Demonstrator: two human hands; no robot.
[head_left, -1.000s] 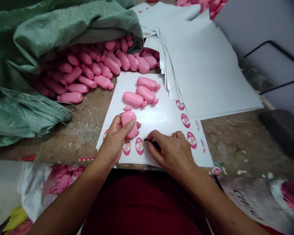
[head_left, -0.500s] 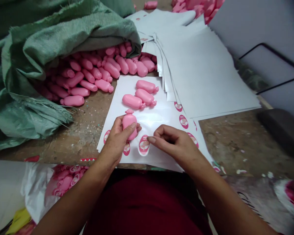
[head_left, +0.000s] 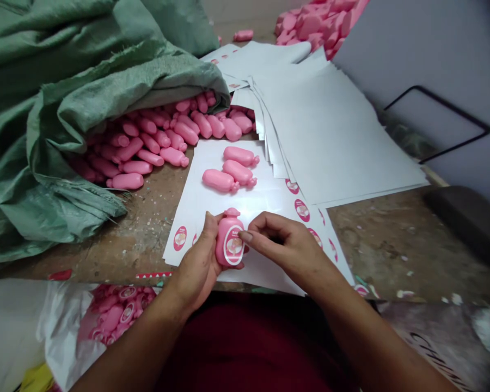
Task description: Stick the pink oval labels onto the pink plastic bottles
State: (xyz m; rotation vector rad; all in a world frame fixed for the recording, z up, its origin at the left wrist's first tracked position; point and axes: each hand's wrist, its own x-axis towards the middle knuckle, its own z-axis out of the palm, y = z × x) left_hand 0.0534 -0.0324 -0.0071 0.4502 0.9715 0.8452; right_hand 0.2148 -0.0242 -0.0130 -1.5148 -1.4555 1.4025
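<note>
My left hand (head_left: 198, 267) is closed around a small pink plastic bottle (head_left: 221, 245), its knobbed neck pointing away from me. Over the bottle's front lies an oval pink-and-white sticker (head_left: 233, 247). Thumb and forefinger of my right hand (head_left: 289, 242) pinch the upper right edge of that sticker. Whether its whole surface is stuck down, I cannot tell. Beneath both hands is a white sticker sheet (head_left: 188, 204) with printed ovals near its edges. Three more pink bottles (head_left: 237, 172) lie on its far part.
A green woven sack (head_left: 44, 125) at left spills many pink bottles (head_left: 147, 136). White paper sheets (head_left: 318, 125) are stacked at right, near a black wire frame (head_left: 453, 103). Below the table edge, a plastic bag (head_left: 61, 321) holds labelled bottles. More pink pieces (head_left: 322, 24) are heaped behind.
My right hand has brought the sticker from above the sheet onto the bottle's front. The left hand has shifted right and nearer me with the bottle. The camera view has tilted up slightly.
</note>
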